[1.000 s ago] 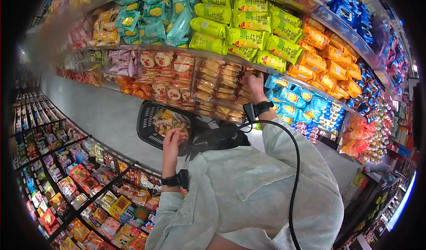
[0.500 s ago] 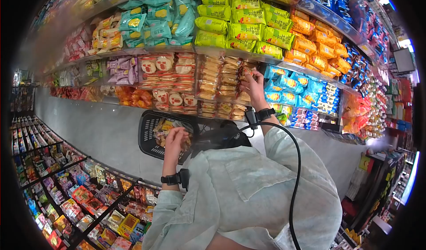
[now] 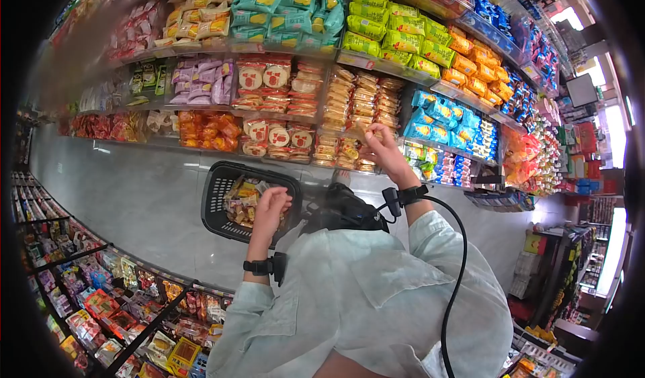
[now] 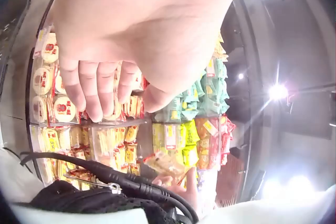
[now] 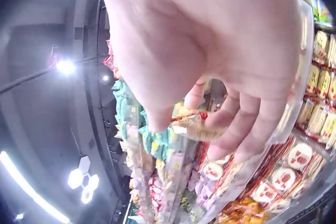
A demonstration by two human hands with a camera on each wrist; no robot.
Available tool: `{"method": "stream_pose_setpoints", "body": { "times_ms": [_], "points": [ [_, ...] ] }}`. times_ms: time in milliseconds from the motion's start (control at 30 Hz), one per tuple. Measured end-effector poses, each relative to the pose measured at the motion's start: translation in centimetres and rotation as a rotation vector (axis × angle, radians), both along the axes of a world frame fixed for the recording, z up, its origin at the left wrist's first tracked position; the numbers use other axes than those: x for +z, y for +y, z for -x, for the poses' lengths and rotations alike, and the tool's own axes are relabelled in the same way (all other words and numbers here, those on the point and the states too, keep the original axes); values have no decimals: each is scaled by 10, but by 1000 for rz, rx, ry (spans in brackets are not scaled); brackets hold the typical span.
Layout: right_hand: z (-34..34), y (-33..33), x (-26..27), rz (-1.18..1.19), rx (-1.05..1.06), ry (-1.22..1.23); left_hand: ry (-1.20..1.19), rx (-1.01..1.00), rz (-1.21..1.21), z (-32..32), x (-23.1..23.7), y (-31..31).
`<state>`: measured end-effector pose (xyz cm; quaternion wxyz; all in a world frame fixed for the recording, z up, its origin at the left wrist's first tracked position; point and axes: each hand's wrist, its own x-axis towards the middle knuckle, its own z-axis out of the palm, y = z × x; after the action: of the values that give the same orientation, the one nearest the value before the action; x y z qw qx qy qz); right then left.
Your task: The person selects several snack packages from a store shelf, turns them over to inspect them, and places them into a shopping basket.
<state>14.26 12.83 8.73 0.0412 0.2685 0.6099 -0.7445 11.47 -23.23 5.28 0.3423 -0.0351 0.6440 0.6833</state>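
Observation:
My right hand (image 3: pixel 384 151) pinches a small clear-wrapped biscuit packet (image 5: pixel 195 128) between thumb and fingers, in front of the lower snack bins. The packet has a tan filling and a red and yellow edge; it also shows in the left wrist view as a wrapped biscuit packet (image 4: pixel 165 164). Nothing is in my left hand (image 3: pixel 270 210), whose fingers hang loosely bent over the right side of a black basket (image 3: pixel 213 229). Inside the basket lies a heap of small wrapped snacks (image 3: pixel 243 200).
Tiered clear bins hold biscuit packets (image 3: pixel 366 99), round crackers (image 3: pixel 275 77), green bags (image 3: pixel 403 41), teal bags (image 3: pixel 289 21) and blue bags (image 3: pixel 437 119). Grey floor (image 3: pixel 144 197) lies left of the basket. Behind it is a low rack of packaged snacks (image 3: pixel 101 304). A black cable (image 3: pixel 462 270) runs from my right wrist.
My right hand has drawn back from the biscuit bin toward my body with a packet in its fingers. The left hand stays near the basket. The view has shifted.

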Motion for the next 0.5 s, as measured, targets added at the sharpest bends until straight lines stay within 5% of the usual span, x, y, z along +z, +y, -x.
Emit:
{"method": "stream_pose_setpoints", "body": {
  "times_ms": [300, 500],
  "points": [
    [-39, -94, 34, 322, 489, 26, 206, -236, -191, 14, 47, 17],
    [-33, -99, 24, 392, 443, 37, 205, -164, -171, 7, 39, 10]
  ]
}}
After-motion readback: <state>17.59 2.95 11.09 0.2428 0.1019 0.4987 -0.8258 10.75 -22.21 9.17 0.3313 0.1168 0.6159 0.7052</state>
